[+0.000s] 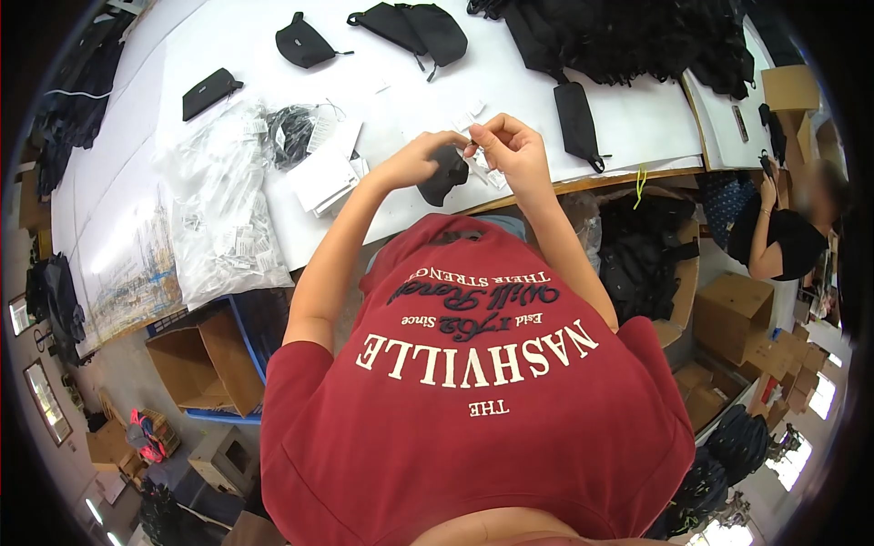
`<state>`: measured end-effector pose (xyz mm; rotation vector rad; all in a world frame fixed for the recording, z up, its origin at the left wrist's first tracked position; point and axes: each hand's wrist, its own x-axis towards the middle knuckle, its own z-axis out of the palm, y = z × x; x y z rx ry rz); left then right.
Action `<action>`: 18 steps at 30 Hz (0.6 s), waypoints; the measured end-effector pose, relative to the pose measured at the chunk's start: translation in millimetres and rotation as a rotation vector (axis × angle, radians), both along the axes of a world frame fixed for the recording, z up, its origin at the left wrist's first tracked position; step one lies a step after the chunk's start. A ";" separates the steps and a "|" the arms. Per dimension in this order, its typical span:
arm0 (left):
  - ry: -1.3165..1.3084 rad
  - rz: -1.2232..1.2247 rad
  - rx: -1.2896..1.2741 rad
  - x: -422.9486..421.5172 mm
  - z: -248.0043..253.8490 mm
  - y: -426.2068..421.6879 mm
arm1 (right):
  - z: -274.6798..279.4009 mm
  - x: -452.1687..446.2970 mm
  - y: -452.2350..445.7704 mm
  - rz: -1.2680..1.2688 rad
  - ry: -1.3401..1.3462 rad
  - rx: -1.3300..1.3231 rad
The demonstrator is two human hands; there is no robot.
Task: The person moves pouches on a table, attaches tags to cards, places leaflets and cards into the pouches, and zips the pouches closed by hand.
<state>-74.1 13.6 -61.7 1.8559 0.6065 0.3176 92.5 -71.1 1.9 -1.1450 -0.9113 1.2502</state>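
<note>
**Two hands meet above a black pouch at the table's near edge**

The white table [646, 118] spans the view, its near edge running just below the hands. White surface lies open between them and the far pouches [305, 44], and on their right as far as a long black pouch [575, 123]. A black heap [628, 45] covers the far right.

A clear plastic bag [223, 209], filled with white printed labels, sprawls at left to the near edge. Below the table, a right-hand carton [685, 287] holds black goods; a left-hand carton [196, 369] stands open-sided, its brown inner walls showing.

White cards [323, 185] lie stacked beside the bag, near a black coil [291, 136].

The small black pouch [443, 182] sits under the hands, matte, with a curved outline. The right hand [512, 153] pinches a small dark piece, too small to identify; the left hand [421, 162] curls close beside, its grip unclear.
</note>
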 end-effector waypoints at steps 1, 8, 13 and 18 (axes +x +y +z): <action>0.041 -0.006 0.043 3.2 -15.5 0.0 | -1.4 1.3 -0.4 -0.007 0.011 -0.010; 0.158 0.129 0.472 -1.1 -49.1 -0.9 | -7.8 20.3 -9.0 -0.120 0.085 -0.054; 0.154 0.198 0.682 -13.1 -52.4 -6.5 | -18.6 32.5 -11.2 -0.135 0.085 -0.066; 0.157 0.204 0.659 -21.7 -51.8 5.1 | -11.1 37.9 -6.2 -0.160 0.089 -0.061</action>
